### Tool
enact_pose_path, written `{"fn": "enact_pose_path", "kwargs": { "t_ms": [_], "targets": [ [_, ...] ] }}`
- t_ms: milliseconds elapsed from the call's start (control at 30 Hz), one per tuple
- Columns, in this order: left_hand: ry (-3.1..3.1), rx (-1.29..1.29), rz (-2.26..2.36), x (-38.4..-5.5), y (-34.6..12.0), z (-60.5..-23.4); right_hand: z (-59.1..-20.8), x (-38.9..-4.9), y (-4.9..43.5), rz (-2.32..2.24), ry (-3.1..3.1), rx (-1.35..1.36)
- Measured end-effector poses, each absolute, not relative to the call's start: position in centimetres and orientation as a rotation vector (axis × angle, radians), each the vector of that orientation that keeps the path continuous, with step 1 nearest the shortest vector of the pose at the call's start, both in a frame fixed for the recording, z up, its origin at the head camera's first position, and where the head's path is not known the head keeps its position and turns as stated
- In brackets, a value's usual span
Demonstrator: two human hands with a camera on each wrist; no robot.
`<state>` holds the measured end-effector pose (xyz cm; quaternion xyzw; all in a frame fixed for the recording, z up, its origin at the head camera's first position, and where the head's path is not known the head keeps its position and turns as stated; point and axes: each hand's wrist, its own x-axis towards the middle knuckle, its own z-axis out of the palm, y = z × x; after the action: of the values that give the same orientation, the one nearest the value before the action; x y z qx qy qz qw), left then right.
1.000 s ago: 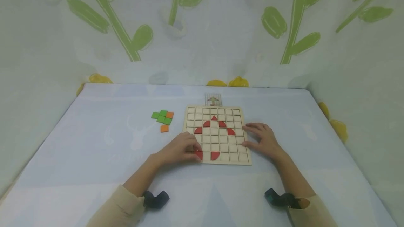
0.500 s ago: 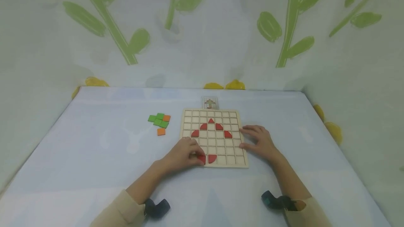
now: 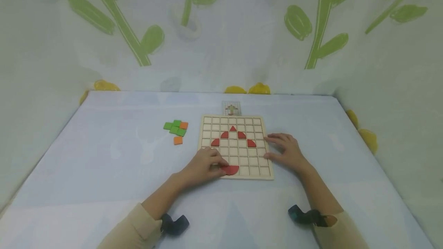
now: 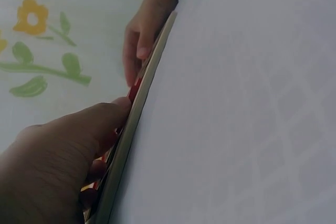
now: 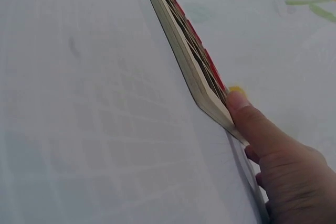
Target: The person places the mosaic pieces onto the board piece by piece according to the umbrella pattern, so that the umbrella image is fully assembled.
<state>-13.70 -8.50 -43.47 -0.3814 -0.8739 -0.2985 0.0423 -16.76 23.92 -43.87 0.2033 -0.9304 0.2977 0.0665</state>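
Note:
A wooden grid board [image 3: 243,160] lies flat on the table with red tiles in several of its squares. At its near row my left hand [image 3: 202,165] pinches a red quarter-circle tile [image 3: 225,170] between thumb and fingers, right beside another red quarter-circle tile [image 3: 234,170]. The two tiles together look like a half disc. My right hand [image 3: 287,151] rests its fingertips and thumb against the board's right edge; in the right wrist view the thumb [image 5: 252,121] touches that edge. The left wrist view shows the left thumb [image 4: 113,111] at the board's rim, the fingers partly hidden.
A small picture card [image 3: 231,108] lies just beyond the board's far edge. Left of the board is a loose cluster of green square tiles [image 3: 174,130] with an orange tile [image 3: 178,140] nearer to me. A painted wall [image 3: 235,49] stands behind the table.
My left hand has slid the red quarter-circle tile rightward along the near row, up against the other one. The right hand stays at the board's edge. The head view has shifted slightly.

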Motion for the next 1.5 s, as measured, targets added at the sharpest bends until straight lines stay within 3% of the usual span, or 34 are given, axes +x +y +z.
{"fn": "enact_pose_path", "kwargs": {
  "t_ms": [967, 1500],
  "targets": [
    [-2.632, -1.193, -0.868, -13.6, -9.1, -43.4, -43.7, -16.6, 23.5, 0.898, -2.748, 0.651],
    [-2.712, -1.04, -0.898, -14.0, -9.5, -43.2, -44.0, -16.6, 23.9, 0.885, -2.792, 0.625]
  ]
}}
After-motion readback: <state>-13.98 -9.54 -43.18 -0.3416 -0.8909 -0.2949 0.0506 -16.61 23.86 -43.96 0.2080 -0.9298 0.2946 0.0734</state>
